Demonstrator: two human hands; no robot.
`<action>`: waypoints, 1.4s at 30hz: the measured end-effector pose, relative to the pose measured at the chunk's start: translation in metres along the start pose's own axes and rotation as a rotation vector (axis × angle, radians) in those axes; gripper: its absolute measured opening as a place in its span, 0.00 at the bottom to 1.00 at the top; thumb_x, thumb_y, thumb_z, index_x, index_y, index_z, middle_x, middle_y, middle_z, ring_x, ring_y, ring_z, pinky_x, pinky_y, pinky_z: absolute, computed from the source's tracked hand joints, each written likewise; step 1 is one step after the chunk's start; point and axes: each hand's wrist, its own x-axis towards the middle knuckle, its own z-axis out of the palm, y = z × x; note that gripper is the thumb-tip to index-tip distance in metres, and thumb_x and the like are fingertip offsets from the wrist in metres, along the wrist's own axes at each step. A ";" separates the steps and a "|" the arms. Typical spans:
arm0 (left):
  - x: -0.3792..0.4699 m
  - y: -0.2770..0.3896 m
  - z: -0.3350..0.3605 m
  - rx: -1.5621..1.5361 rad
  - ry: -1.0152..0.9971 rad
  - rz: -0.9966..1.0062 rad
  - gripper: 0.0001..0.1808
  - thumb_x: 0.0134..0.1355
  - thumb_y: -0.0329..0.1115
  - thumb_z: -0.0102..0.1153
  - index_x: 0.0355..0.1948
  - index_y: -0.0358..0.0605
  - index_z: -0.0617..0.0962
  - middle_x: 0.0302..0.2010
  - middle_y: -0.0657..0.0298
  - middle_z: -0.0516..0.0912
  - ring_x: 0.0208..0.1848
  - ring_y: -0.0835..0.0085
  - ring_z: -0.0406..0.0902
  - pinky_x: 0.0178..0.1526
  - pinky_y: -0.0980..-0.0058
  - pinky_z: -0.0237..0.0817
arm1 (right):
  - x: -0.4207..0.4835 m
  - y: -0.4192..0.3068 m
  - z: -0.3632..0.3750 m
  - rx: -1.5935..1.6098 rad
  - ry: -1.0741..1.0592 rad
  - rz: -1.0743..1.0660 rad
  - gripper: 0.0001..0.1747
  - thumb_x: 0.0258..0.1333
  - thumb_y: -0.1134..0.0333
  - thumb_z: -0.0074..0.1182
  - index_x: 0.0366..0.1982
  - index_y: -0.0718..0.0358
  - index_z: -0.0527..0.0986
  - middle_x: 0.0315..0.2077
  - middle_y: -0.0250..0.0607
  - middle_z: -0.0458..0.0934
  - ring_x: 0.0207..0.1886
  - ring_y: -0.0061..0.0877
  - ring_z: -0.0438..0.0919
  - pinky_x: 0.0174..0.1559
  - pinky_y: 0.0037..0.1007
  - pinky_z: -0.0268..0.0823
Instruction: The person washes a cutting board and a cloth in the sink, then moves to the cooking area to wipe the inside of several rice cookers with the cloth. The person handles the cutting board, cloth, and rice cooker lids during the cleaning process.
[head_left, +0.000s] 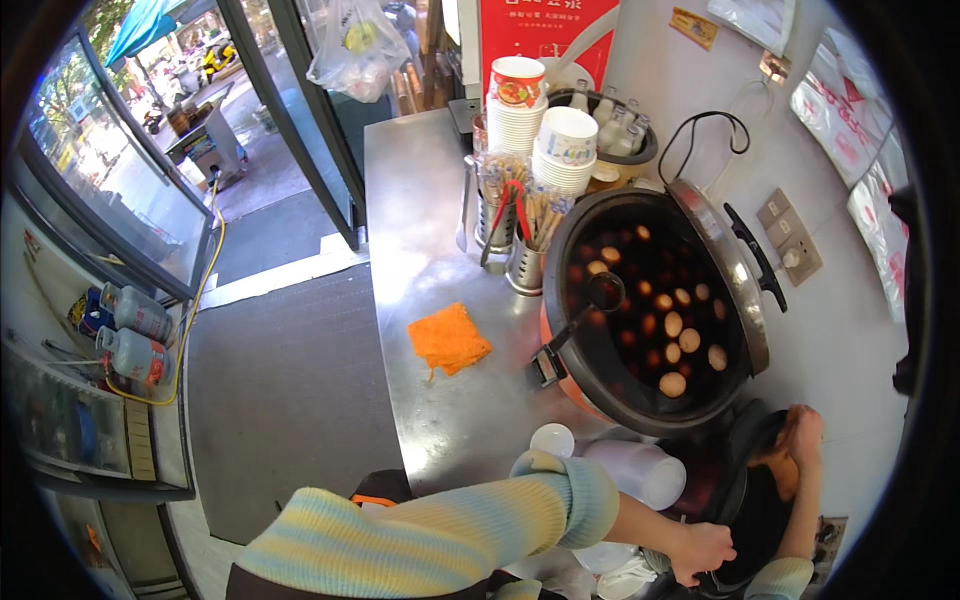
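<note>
At the lower right, my left hand (701, 553) has its fingers closed at the near edge of a black round pot or inner vessel (757, 525). My right hand (804, 436) grips the far edge of that black vessel, close to the wall. Its outline is blurred, and my fingertips are partly hidden. Beyond stands a large round cooker (559, 300) of dark liquid with many eggs (689, 340) in it. A black ladle (574, 328) hangs over its rim, and its hinged lid (720, 277) is raised. Plastic cups (637, 472) lie beside my left forearm.
An orange cloth (448, 339) lies on the steel counter (427, 262). Farther back are skewers or sticks in metal holders (529, 270), stacked paper bowls (566, 150) and a tub of glass bottles (615, 131). Gas cylinders (135, 352) stand at the left, near an open glass door (112, 165).
</note>
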 end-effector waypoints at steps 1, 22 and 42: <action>-0.001 0.002 -0.005 -0.013 0.014 -0.004 0.20 0.33 0.53 0.60 0.16 0.45 0.81 0.30 0.56 0.76 0.33 0.60 0.75 0.37 0.66 0.65 | 0.002 -0.010 -0.014 0.067 -0.024 -0.014 0.08 0.51 0.65 0.50 0.33 0.59 0.73 0.29 0.48 0.80 0.34 0.38 0.79 0.38 0.39 0.69; -0.009 0.011 -0.070 -0.032 0.165 0.183 0.14 0.46 0.40 0.60 0.21 0.37 0.78 0.32 0.58 0.73 0.40 0.61 0.72 0.48 0.69 0.63 | -0.025 -0.082 0.022 0.224 0.483 0.246 0.15 0.46 0.73 0.45 0.38 0.65 0.76 0.36 0.54 0.76 0.45 0.47 0.73 0.46 0.43 0.66; -0.051 -0.076 -0.150 0.405 0.007 -0.628 0.25 0.54 0.42 0.59 0.52 0.45 0.74 0.60 0.67 0.70 0.35 0.61 0.81 0.36 0.66 0.72 | -0.040 -0.126 0.000 0.303 0.142 0.287 0.09 0.46 0.70 0.50 0.31 0.64 0.76 0.37 0.51 0.74 0.41 0.43 0.74 0.44 0.38 0.69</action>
